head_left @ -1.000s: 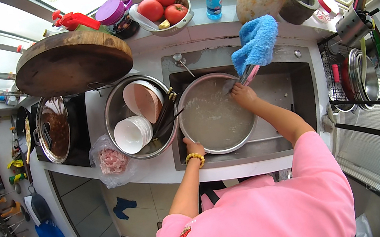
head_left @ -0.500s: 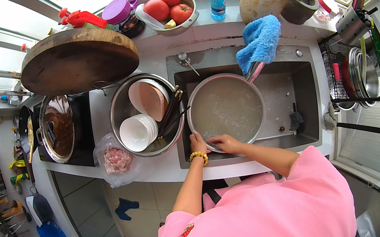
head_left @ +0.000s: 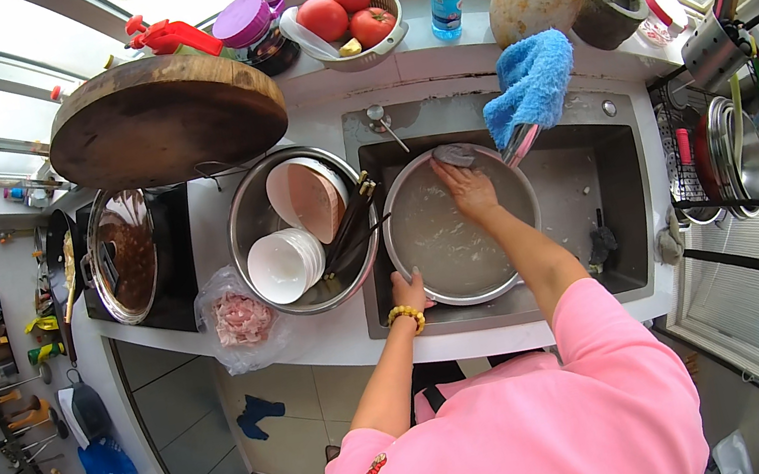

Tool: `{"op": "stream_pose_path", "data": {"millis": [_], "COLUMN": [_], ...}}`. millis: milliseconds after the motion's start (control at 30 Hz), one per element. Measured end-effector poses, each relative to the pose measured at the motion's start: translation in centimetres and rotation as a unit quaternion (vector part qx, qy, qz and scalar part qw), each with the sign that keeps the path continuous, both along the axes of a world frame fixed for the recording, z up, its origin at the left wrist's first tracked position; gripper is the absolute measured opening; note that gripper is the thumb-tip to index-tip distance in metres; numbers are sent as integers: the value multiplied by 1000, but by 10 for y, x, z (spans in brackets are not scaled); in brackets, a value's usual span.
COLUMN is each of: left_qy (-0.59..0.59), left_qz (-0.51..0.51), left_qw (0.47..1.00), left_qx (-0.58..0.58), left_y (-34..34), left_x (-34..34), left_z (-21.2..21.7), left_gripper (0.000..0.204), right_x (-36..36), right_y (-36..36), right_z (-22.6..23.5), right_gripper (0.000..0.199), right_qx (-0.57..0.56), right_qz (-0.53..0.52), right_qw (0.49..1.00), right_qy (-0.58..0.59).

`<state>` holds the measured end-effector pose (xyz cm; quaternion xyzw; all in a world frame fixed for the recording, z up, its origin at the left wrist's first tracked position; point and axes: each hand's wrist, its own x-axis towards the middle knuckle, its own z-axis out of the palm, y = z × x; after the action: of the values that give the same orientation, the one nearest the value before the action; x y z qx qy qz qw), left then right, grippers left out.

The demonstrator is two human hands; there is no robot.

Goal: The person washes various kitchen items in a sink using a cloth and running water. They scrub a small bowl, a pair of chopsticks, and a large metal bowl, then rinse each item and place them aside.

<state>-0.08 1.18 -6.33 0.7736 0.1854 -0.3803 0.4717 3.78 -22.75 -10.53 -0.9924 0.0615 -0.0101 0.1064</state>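
Observation:
A round metal basin point(head_left: 427, 259) of cloudy water sits in the left part of the sink point(head_left: 631, 193). My left hand point(head_left: 408, 291), with a yellow bead bracelet at its wrist, grips the basin's near-left rim. My right hand point(head_left: 465, 189) reaches across the basin and presses a grey cloth point(head_left: 455, 156) against the far inside wall. Part of the cloth shows beyond my fingertips. Just right of it, a fluffy blue cloth point(head_left: 531, 86) hangs over the faucet point(head_left: 520, 144).
Left of the sink stands a steel bowl point(head_left: 256, 284) with white bowls point(head_left: 285, 266), plates point(head_left: 300, 200) and dark chopsticks point(head_left: 352, 226). A bag of raw meat point(head_left: 242, 319) lies beside it. A thick round chopping board point(head_left: 161, 123) rises behind, near a lidded pan point(head_left: 127, 256).
My right hand has moved from the basin's near rim to its far wall, where the grey cloth now shows. My left hand stays at the near-left rim.

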Motion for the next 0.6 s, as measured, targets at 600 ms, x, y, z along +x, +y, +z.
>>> {"op": "stream_pose_path", "data": {"millis": [600], "left_qy": [25], "left_qz": [33], "left_qw": [998], "left_qx": [-51], "left_y": [-1], "left_x": [3], "left_z": [-13], "left_gripper": [23], "right_x": [-189], "right_y": [-39], "right_z": [51], "right_gripper": [15], "right_qx": [234], "right_qz": [-313], "right_qw": [913], "right_qy": [-116]}}
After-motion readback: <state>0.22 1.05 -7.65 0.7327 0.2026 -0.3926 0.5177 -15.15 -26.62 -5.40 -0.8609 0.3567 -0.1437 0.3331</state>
